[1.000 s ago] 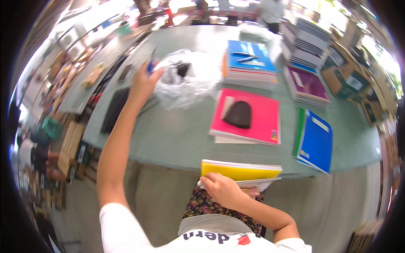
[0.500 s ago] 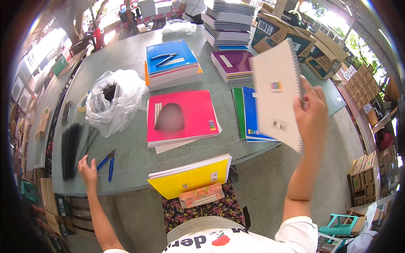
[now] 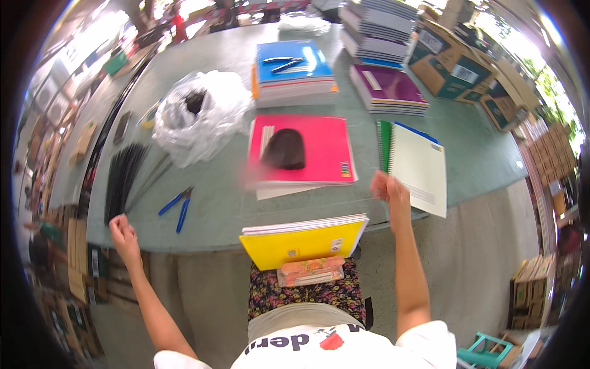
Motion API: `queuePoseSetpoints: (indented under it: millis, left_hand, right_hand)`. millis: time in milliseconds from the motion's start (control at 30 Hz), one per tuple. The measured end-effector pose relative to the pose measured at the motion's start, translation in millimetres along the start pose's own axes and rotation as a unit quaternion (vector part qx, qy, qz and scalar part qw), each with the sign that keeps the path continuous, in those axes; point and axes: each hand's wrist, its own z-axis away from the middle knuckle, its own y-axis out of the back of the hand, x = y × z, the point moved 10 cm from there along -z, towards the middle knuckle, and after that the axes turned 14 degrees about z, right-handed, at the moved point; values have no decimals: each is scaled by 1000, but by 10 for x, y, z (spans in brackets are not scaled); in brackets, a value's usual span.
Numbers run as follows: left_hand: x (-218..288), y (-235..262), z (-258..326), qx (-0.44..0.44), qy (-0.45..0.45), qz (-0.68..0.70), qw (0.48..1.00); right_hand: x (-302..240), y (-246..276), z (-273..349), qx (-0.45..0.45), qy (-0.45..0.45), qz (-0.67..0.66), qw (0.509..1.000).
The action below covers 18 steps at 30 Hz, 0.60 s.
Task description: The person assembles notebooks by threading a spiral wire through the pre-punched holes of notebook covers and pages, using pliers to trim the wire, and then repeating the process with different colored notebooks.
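Note:
My left hand (image 3: 125, 237) is closed at the near end of a bundle of black plastic binding coils (image 3: 125, 178) on the left of the table. Two looser coils (image 3: 147, 182) lie beside the bundle, with blue-handled cutting pliers (image 3: 179, 208) to their right. My right hand (image 3: 393, 189), smeared by motion, is by the bound edge of a pale-covered spiral notebook (image 3: 419, 169). That notebook lies on a blue one and a green spiral notebook (image 3: 385, 144). A yellow-covered stack of sheets (image 3: 304, 245) leans upright at the table edge, before my lap.
A pink-covered stack (image 3: 326, 147) with a dark rounded object (image 3: 286, 149) is mid-table. Behind are a plastic bag of coils (image 3: 200, 123), a blue-covered stack (image 3: 295, 71) with pliers, purple notebooks (image 3: 393, 89), a tall notebook pile (image 3: 378, 34) and cardboard boxes (image 3: 452, 64).
The pale-covered notebook, held up in my right hand before, now lies on the blue and green ones. My left hand has closed at the coils' end. The view has shifted.

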Motion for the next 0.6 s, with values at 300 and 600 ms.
queuePoseSetpoints:
  millis: [300,600]
  left_hand:
    - [1452,203,462,78,-126,322,935]
    - [407,-1919,2390,-417,159,37,894]
  right_hand:
    - [127,-554,606,64,-62,-90,992]
    - [74,-723,632,86,-90,-59,990]
